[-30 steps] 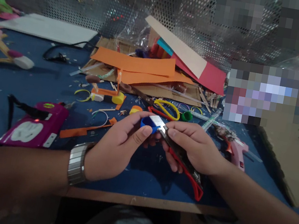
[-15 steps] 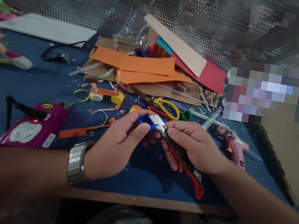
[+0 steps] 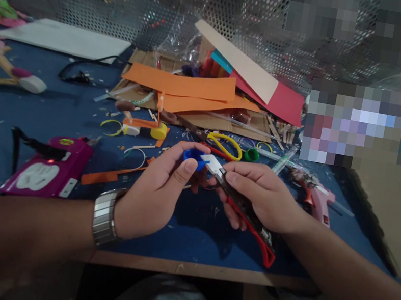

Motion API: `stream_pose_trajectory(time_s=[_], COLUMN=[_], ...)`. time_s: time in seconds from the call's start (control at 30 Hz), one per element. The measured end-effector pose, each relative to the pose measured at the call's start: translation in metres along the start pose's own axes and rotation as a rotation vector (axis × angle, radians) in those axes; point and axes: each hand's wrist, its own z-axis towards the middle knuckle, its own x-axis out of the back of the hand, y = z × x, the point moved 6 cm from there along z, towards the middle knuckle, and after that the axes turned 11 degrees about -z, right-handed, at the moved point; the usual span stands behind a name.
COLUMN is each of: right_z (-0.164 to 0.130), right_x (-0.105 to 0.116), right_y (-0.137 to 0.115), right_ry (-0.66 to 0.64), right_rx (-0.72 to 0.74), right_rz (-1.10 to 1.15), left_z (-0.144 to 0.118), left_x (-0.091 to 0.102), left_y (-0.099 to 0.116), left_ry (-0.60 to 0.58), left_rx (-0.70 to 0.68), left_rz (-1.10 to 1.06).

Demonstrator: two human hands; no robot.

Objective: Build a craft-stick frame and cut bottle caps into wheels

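Note:
Between the thumb and fingers of my left hand (image 3: 156, 191) is a small blue plastic bottle cap (image 3: 194, 159), its open side tilted up. My right hand (image 3: 264, 195) is closed round a black and red utility knife (image 3: 245, 204), with the thumb on top near the slider. The knife's blade (image 3: 212, 164) points left, and its tip is at the cap's rim. Some fingers of both hands are hidden beneath the cap and the knife. A green bottle cap (image 3: 251, 154) and yellow-handled scissors (image 3: 224, 145) lie just beyond my hands.
A purple power strip (image 3: 52, 165) stands at the left. At the right lie a pink glue gun (image 3: 318, 199) and a cardboard piece (image 3: 381, 202). Orange paper strips (image 3: 181, 84) and scraps cover the back, before a perforated metal screen (image 3: 152, 2). A white board (image 3: 65, 38) lies back left.
My left hand and the blue cap have shifted slightly left and the cap has tilted. The blade now sits at the cap's near right rim. The right hand keeps its grip on the knife.

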Motion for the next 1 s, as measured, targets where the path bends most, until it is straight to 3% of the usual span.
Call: stream_pose_trajectory(time_s=[0.2,0.57,0.8,1.0], right_z=[0.0017,0.0008,0.0028,0.0017], right_x=[-0.0008,-0.0003,-0.0030,-0.0022], right_y=[-0.0019,-0.0021,-0.0023,-0.0017], right_ry=[-0.005,0.009,0.005,-0.003], right_rx=[0.006,0.001,-0.003,-0.009], right_rz=[-0.016,0.032,0.014,0.033], left_z=[-0.0015,0.0015,-0.0019,0.0003], left_x=[-0.0048,-0.0015,-0.0014,-0.0004], left_y=[0.0008,0.0025,-0.0004,0.0001], left_ry=[-0.028,-0.001,-0.026,-0.015], left_rx=[0.007,-0.008,-0.007,-0.011], left_rz=[0.136,0.003,0.168,0.043])
